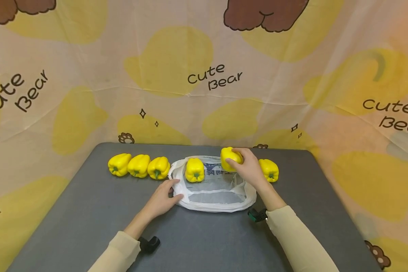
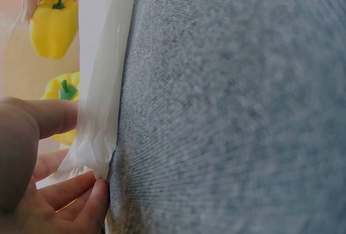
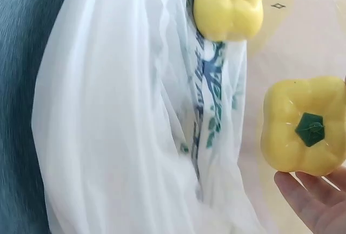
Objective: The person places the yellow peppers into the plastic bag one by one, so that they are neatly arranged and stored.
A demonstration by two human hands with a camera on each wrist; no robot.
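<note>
A white plastic bag lies with its mouth spread wide on the grey table, blue-green print on its inner side. My left hand holds the bag's left rim between thumb and fingers. One yellow bell pepper with a green stem sits within the bag's mouth, toward the left. Over the bag's back right edge, my right hand grips another yellow bell pepper by its sides. The right wrist view shows this held pepper with its stem facing the camera, fingertips against its side.
Left of the bag, three yellow bell peppers stand in a row. One more pepper rests to the right, partly behind my right hand. A patterned cloth rises beyond the table's back edge.
</note>
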